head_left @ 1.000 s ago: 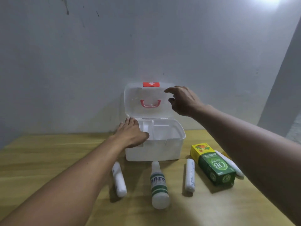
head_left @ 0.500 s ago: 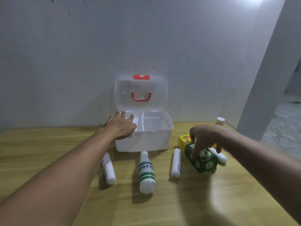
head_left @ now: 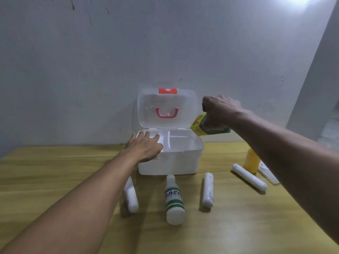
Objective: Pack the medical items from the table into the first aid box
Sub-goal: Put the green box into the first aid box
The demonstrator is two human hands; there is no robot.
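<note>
The white first aid box (head_left: 183, 162) stands open at the table's back, its clear lid (head_left: 187, 114) upright with a red handle. My left hand (head_left: 145, 147) lies flat on the box's left front rim, holding nothing. My right hand (head_left: 218, 112) grips the green and yellow carton (head_left: 199, 125) in the air just right of the lid, above the box's right edge. On the table lie a white bottle with green stripes (head_left: 174, 200) and three white rolls: the left roll (head_left: 131, 197), the middle roll (head_left: 208, 191) and the right roll (head_left: 248, 178).
A yellow bottle (head_left: 251, 162) stands at the right, partly behind my right forearm. A flat clear packet (head_left: 267, 174) lies beside it. The grey wall rises directly behind the box. The wooden table (head_left: 55, 171) stretches to the left.
My right hand took hold of the green and yellow carton on the table and lifted it up beside the lid. My left hand stayed on the box's rim.
</note>
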